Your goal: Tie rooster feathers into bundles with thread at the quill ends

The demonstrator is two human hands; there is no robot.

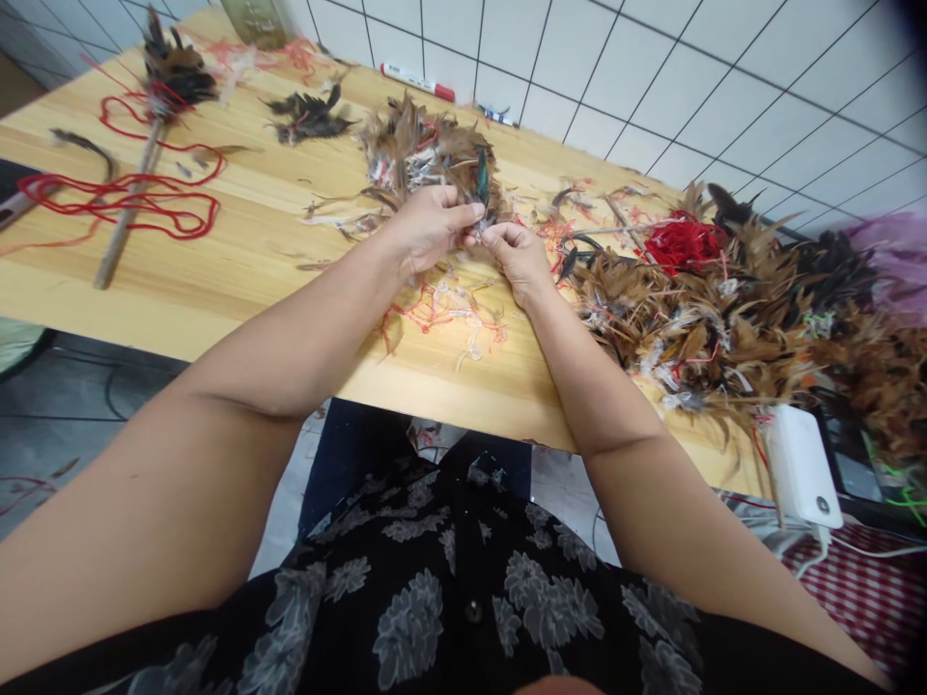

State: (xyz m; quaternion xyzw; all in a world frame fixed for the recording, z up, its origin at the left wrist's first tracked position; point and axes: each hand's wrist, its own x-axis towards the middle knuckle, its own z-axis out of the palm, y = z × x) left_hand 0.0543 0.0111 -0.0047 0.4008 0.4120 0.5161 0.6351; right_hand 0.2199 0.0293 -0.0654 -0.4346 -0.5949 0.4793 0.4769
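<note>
My left hand (pixel 432 228) is closed in a pinch over the middle of the table, with a dark green feather (pixel 482 176) standing up from its fingertips. Close beside it, the thumb and finger of my right hand (pixel 519 259) press together at the feather's lower end. Whether the right fingers grip the quill or some bit of fluff there is too small to see. Just behind both hands lies a bunch of brown feathers (pixel 427 140) with white bits. Tangled red and white string scraps (pixel 435 311) are strewn in front of them.
A stick with dark feathers (pixel 130 208) and red cord (pixel 181 217) lies left. A big brown feather pile (pixel 753 319), a red string bundle (pixel 685 241) and a white power bank (pixel 802 468) occupy the right. Markers (pixel 418 82) lie by the tiled wall (pixel 579 58).
</note>
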